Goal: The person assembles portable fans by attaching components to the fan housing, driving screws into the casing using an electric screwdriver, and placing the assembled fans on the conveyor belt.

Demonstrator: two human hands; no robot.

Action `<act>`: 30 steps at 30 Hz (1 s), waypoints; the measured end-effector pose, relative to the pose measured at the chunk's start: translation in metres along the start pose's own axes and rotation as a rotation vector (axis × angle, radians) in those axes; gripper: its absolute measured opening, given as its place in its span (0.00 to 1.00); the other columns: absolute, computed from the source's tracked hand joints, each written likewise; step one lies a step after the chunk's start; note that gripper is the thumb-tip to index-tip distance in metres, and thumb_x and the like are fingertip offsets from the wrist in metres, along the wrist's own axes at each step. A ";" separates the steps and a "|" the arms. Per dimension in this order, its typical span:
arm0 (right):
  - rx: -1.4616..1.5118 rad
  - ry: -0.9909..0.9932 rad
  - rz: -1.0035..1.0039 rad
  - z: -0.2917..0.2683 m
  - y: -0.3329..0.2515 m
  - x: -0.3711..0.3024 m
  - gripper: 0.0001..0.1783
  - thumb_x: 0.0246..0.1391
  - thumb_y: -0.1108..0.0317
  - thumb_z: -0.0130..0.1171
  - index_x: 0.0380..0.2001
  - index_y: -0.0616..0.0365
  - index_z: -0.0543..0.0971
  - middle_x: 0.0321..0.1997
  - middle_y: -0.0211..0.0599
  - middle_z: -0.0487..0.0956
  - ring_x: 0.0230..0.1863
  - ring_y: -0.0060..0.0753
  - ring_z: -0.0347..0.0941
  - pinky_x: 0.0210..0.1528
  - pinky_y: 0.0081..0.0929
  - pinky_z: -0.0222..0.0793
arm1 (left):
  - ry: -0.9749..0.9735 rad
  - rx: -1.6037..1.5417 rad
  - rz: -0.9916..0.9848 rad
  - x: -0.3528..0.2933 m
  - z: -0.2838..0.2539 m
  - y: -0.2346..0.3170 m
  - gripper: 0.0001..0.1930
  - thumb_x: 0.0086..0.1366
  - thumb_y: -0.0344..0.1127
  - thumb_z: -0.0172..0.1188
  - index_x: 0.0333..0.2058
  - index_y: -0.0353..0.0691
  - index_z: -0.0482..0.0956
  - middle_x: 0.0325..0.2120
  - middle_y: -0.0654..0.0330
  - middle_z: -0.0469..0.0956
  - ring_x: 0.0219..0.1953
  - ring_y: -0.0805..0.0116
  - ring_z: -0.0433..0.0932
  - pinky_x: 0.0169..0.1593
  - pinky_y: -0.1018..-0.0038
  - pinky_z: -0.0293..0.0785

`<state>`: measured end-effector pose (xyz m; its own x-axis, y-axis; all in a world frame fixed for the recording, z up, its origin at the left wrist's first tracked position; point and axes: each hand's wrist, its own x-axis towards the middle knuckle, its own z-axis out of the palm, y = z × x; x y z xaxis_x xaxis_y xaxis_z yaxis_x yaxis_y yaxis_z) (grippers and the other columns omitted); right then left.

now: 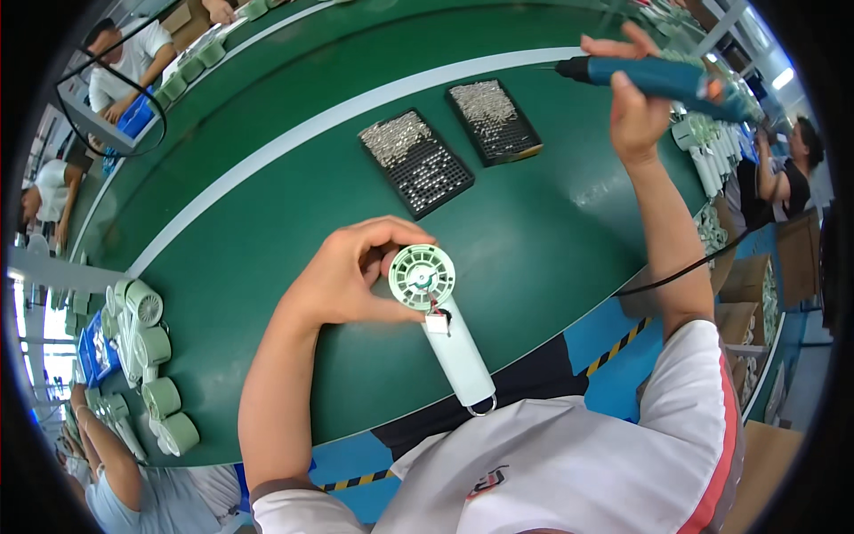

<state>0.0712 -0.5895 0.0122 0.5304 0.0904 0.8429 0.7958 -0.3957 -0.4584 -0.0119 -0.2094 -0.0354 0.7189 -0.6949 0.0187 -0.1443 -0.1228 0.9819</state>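
Observation:
My left hand point(342, 276) is closed round the head of a pale green handheld fan point(461, 356), near the middle of the table. The fan's round slotted face points up, and its handle runs toward me with a metal ring at the end. Thin wires and a small white block point(437, 323) sit where head and handle meet. At the upper right, my right hand point(639, 129) grips a teal electric screwdriver point(658, 78), raised with its black tip pointing left. Two black trays of small metal screws, one nearer point(416, 165) and one farther point(494, 122), lie beyond the fan.
Green fan parts point(147, 347) stand at the table's left edge. More pale parts point(707, 160) are at the far right. A black cable point(685, 270) hangs by my right forearm. A white strip point(302, 133) crosses the green table point(543, 240). Other people work around it.

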 end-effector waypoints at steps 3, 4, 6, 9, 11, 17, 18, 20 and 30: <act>0.577 0.240 0.042 0.059 -0.044 0.036 0.15 0.67 0.68 0.52 0.49 0.69 0.75 0.37 0.46 0.82 0.42 0.38 0.81 0.52 0.36 0.76 | 0.032 -0.009 0.044 -0.009 0.000 -0.012 0.37 0.39 0.28 0.85 0.52 0.34 0.81 0.51 0.58 0.80 0.43 0.80 0.79 0.35 0.86 0.71; 0.740 0.261 0.045 0.068 -0.045 0.044 0.17 0.66 0.65 0.56 0.50 0.68 0.76 0.32 0.43 0.78 0.35 0.38 0.78 0.43 0.38 0.76 | 0.054 -0.041 0.088 -0.010 0.003 -0.013 0.37 0.39 0.28 0.85 0.52 0.34 0.82 0.51 0.57 0.81 0.43 0.79 0.79 0.35 0.85 0.72; 0.783 0.395 0.213 0.096 -0.062 0.058 0.18 0.71 0.59 0.51 0.52 0.63 0.75 0.18 0.31 0.68 0.17 0.31 0.69 0.23 0.34 0.72 | 0.046 -0.027 0.030 -0.010 0.003 -0.004 0.37 0.39 0.27 0.85 0.52 0.34 0.81 0.51 0.56 0.80 0.45 0.77 0.80 0.40 0.84 0.74; 0.705 0.229 0.376 0.119 -0.084 0.061 0.17 0.72 0.59 0.54 0.39 0.66 0.75 0.15 0.34 0.71 0.12 0.31 0.68 0.16 0.29 0.67 | 0.060 -0.027 0.017 -0.009 0.007 -0.005 0.35 0.40 0.28 0.84 0.51 0.35 0.82 0.48 0.61 0.80 0.41 0.79 0.75 0.41 0.83 0.72; 0.755 0.150 0.421 0.137 -0.092 0.055 0.16 0.71 0.61 0.57 0.35 0.65 0.74 0.14 0.34 0.72 0.11 0.31 0.69 0.15 0.29 0.67 | 0.096 -0.043 0.040 -0.009 0.009 -0.008 0.34 0.40 0.28 0.84 0.50 0.37 0.83 0.45 0.67 0.80 0.35 0.84 0.71 0.37 0.84 0.67; 0.835 0.047 0.559 0.164 -0.093 0.031 0.12 0.69 0.65 0.58 0.37 0.66 0.75 0.16 0.37 0.74 0.13 0.30 0.70 0.17 0.27 0.67 | 0.027 0.040 -0.010 -0.007 0.006 0.001 0.36 0.41 0.25 0.84 0.53 0.32 0.81 0.53 0.54 0.79 0.53 0.69 0.80 0.56 0.75 0.77; 0.833 0.026 0.575 0.166 -0.093 0.028 0.12 0.69 0.65 0.59 0.38 0.66 0.76 0.16 0.37 0.75 0.13 0.29 0.71 0.17 0.26 0.67 | 0.020 0.025 -0.030 -0.007 0.006 0.000 0.36 0.41 0.25 0.84 0.53 0.32 0.81 0.52 0.54 0.80 0.52 0.69 0.80 0.56 0.75 0.77; 0.834 0.004 0.594 0.168 -0.090 0.024 0.12 0.69 0.66 0.59 0.39 0.66 0.76 0.17 0.37 0.75 0.14 0.28 0.71 0.18 0.25 0.66 | 0.021 0.030 -0.060 -0.009 0.004 0.002 0.36 0.41 0.25 0.84 0.53 0.32 0.81 0.52 0.54 0.80 0.52 0.69 0.80 0.56 0.75 0.78; 0.878 -0.060 0.645 0.173 -0.084 0.013 0.09 0.69 0.65 0.60 0.40 0.62 0.77 0.18 0.31 0.76 0.15 0.22 0.70 0.18 0.21 0.66 | 0.099 0.071 -0.007 -0.005 0.007 -0.003 0.33 0.38 0.33 0.84 0.48 0.42 0.86 0.33 0.73 0.79 0.26 0.84 0.64 0.27 0.83 0.57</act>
<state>0.0619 -0.3968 0.0131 0.9172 0.1539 0.3674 0.2811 0.4033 -0.8708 -0.0199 -0.2102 -0.0400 0.7832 -0.6208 0.0335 -0.1837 -0.1796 0.9664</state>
